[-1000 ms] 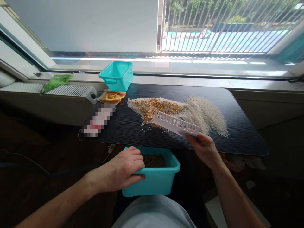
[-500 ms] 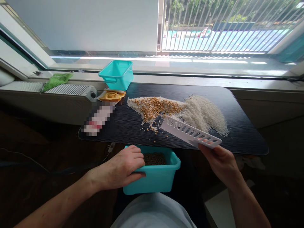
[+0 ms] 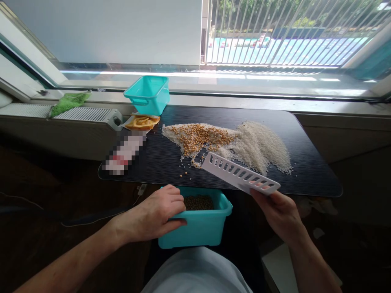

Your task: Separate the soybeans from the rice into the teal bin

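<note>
My left hand (image 3: 165, 209) grips the left rim of a turquoise plastic bin (image 3: 195, 230) below the table's front edge. Small brown-green grains (image 3: 199, 202) lie inside it. My right hand (image 3: 276, 211) is closed around one end of a flat white slotted plastic strip (image 3: 235, 179). The strip slants over the front of the table, its far end beside the spilled grains. Yellow-orange peas (image 3: 198, 138) lie on and among white rice at the left of the pile. Plain white rice (image 3: 262, 146) forms the right part.
A second turquoise bin (image 3: 149, 97) stands at the back left of the black table (image 3: 311, 171). In front of it lie an orange-and-white packet (image 3: 142, 122) and a blurred-out packet (image 3: 124, 154). A green cloth (image 3: 69, 102) rests on the radiator (image 3: 97, 116) by the window.
The white strip has moved slightly left and toward me in my right hand. A few loose peas near the table's front edge have shifted left. My left hand stays on the bin.
</note>
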### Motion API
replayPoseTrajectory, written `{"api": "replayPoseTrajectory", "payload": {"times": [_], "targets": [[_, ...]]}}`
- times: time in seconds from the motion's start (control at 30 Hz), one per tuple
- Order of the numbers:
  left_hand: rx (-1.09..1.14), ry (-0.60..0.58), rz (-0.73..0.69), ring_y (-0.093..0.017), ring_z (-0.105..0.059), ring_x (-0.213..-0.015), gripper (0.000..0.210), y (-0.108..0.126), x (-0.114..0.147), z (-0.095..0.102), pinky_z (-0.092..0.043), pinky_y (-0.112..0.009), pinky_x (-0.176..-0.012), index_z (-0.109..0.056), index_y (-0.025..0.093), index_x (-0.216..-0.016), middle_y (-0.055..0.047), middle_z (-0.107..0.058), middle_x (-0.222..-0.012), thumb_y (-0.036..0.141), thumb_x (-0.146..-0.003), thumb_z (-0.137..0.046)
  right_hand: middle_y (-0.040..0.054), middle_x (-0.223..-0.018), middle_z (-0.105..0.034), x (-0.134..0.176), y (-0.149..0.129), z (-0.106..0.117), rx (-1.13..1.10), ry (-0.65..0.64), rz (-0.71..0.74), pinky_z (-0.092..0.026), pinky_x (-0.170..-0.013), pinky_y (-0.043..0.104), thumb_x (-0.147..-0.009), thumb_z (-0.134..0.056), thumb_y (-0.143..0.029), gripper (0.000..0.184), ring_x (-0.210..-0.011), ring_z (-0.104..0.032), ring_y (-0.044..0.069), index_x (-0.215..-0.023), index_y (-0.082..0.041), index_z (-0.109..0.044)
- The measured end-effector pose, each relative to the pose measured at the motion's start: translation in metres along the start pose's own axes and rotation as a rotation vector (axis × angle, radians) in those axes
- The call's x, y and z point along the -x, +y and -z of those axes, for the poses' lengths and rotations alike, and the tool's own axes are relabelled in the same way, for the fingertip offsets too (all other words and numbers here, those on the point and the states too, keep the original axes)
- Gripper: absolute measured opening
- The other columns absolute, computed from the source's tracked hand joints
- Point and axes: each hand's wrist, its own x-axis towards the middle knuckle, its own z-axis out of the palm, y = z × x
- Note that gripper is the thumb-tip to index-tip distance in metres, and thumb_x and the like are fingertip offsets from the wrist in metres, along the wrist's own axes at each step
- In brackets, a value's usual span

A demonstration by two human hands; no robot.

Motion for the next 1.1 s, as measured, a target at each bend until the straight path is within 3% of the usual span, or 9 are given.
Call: {"api": "replayPoseTrajectory", "payload": {"times": [0.13, 0.37, 0.57, 0.7, 0.93, 1.1], "targets": [[0.001, -0.004, 0.029, -0.017, -0.051, -0.08, 0.02, 0.0, 0.007, 0.001, -0.039, -0.031, -0.08, -0.056, 0.017, -0.074, -0.001, -0.059, -0.076, 0.026, -0.092, -0.059, 0.0027, -0.095, -0.08, -0.013, -0.004, -0.009, 0.029, -0.038, 0.015, -0.06, -0.084, 0.039, -0.082, -0.067, -0.042, 0.027, -0.089, -0.075, 0.026, -0.098, -0.023, -0.079], [-0.003, -0.001, 0.077, -0.018, -0.052, -0.082, 0.016, -0.007, 0.019, 0.007, -0.039, -0.032, -0.08, -0.058, 0.017, -0.078, -0.002, -0.061, -0.08, 0.025, -0.092, -0.059, 0.0033, -0.097, -0.079, -0.009, -0.008, -0.008, 0.001, -0.122, -0.011, -0.059, -0.087, 0.039, -0.079, -0.07, -0.045, 0.03, -0.092, -0.074, 0.027, -0.097, -0.023, -0.08], [-0.046, -0.01, 0.112, -0.017, -0.052, -0.081, 0.016, -0.013, 0.03, 0.014, -0.04, -0.031, -0.078, -0.058, 0.017, -0.076, -0.001, -0.061, -0.078, 0.023, -0.092, -0.059, 0.0026, -0.101, -0.078, -0.03, -0.005, -0.047, -0.107, -0.21, 0.028, -0.057, -0.088, 0.038, -0.086, -0.064, -0.04, 0.029, -0.096, -0.071, 0.026, -0.104, -0.023, -0.078], [-0.05, -0.004, 0.13, -0.018, -0.052, -0.082, 0.015, -0.014, 0.037, 0.014, -0.04, -0.031, -0.079, -0.059, 0.018, -0.077, -0.001, -0.061, -0.079, 0.023, -0.091, -0.059, 0.0019, -0.094, -0.078, -0.039, -0.008, -0.066, -0.078, -0.28, 0.068, -0.056, -0.081, 0.034, -0.088, -0.06, -0.038, 0.027, -0.09, -0.07, 0.024, -0.098, -0.021, -0.079], [-0.064, 0.021, 0.132, -0.018, -0.052, -0.081, 0.014, -0.017, 0.042, 0.013, -0.039, -0.03, -0.078, -0.059, 0.018, -0.078, -0.001, -0.061, -0.078, 0.024, -0.09, -0.061, 0.0013, -0.097, -0.078, -0.032, -0.015, -0.056, -0.053, -0.495, 0.042, -0.057, -0.078, 0.032, -0.09, -0.058, -0.036, 0.028, -0.087, -0.071, 0.023, -0.105, -0.022, -0.077], [-0.091, 0.011, 0.139, -0.017, -0.052, -0.079, 0.015, -0.019, 0.045, 0.017, -0.038, -0.03, -0.079, -0.058, 0.018, -0.076, 0.0, -0.06, -0.077, 0.023, -0.09, -0.062, 0.0014, -0.099, -0.077, -0.039, -0.023, -0.08, -0.118, -0.449, 0.052, -0.056, -0.081, 0.031, -0.09, -0.057, -0.035, 0.029, -0.09, -0.07, 0.023, -0.106, -0.022, -0.076]]}}
